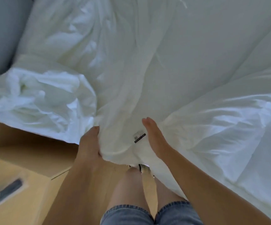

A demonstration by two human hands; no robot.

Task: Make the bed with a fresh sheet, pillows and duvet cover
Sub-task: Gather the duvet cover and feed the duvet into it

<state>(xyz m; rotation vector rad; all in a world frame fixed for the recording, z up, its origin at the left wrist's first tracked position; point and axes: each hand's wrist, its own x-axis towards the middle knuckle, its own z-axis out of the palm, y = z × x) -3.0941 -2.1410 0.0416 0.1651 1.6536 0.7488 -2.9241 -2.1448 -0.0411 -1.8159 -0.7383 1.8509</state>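
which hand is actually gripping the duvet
The left hand: its fingers curl round a bunched fold of the duvet. The right hand only lies flat against it with straight fingers, beside the small label.

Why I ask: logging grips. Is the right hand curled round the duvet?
No, the right hand lies with straight fingers against the duvet.

Pale wooden surfaces (26, 153) at lower left; grey-blue wall (0, 38) at upper left; soft, even daylight
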